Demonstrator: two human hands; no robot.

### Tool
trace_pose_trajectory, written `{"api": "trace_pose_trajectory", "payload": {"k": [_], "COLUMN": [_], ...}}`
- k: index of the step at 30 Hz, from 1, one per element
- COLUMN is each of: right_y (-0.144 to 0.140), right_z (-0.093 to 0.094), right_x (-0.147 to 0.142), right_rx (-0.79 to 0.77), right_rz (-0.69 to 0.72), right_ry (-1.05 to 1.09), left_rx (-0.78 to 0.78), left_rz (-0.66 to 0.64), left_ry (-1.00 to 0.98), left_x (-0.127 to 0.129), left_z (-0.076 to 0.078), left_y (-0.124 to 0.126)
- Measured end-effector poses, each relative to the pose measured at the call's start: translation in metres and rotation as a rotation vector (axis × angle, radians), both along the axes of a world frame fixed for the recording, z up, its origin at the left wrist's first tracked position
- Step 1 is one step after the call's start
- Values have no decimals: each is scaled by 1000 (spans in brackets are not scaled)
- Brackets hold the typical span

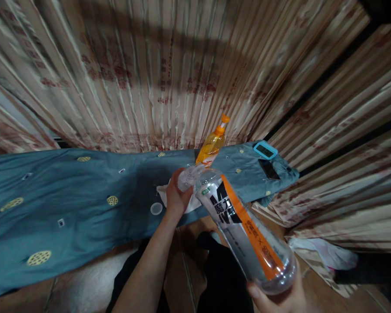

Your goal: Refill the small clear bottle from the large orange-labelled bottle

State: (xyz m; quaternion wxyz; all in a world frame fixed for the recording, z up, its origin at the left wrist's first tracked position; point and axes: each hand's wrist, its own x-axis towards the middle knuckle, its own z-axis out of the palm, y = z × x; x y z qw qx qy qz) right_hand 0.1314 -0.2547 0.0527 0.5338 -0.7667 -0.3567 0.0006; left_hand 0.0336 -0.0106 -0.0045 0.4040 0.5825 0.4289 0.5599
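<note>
Bottle [239, 226], large and clear with a silver and orange label, slants between the two hands, base nearest the body and neck pointing away and seemingly downward. Nearest is the right hand [282, 293], curled round that base with the thumb along one side; its other fingers are mostly hidden, but it plainly has hold. Beyond it, ahead and to its left, the left hand [179, 195] is closed round a small clear cup [185, 179], fingers wrapped about its side and no wider than it needs. The cup is right by the bottle's neck; whether the two touch, or anything passes between them, I cannot tell. Just left of the left hand a round lid [156, 208] lies loose on the teal cover [94, 195], and a white cloth [163, 193] lies beneath that hand. As for how far along things are, bottle and cup look to have been brought together at the neck, and the lid is off to the side; neither bottle nor cup is set down, and the lid sits on nothing but the cover. Past the left hand stands an orange pump bottle [211, 145]; farther off, ahead of the right hand, lie a dark phone [269, 169] and a blue-rimmed display [265, 150]. Curtains [150, 87] hang behind everything.
</note>
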Motion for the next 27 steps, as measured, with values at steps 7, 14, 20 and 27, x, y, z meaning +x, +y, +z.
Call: {"api": "trace_pose_trajectory", "payload": {"k": [7, 14, 20, 27], "right_y": [4, 2, 6, 7], "right_z": [10, 14, 14, 13], "right_x": [-4, -3, -7, -4], "right_rx": [9, -14, 9, 15], "right_rz": [21, 85, 101, 132], "right_ry": [30, 6, 12, -55], "left_rx": [-24, -48, -50, -43], "left_rz": [38, 26, 20, 19], "left_ry": [31, 44, 11, -15], "left_x": [0, -1, -1, 0], "left_z": [1, 11, 13, 15], "left_y": [-1, -5, -7, -7]}}
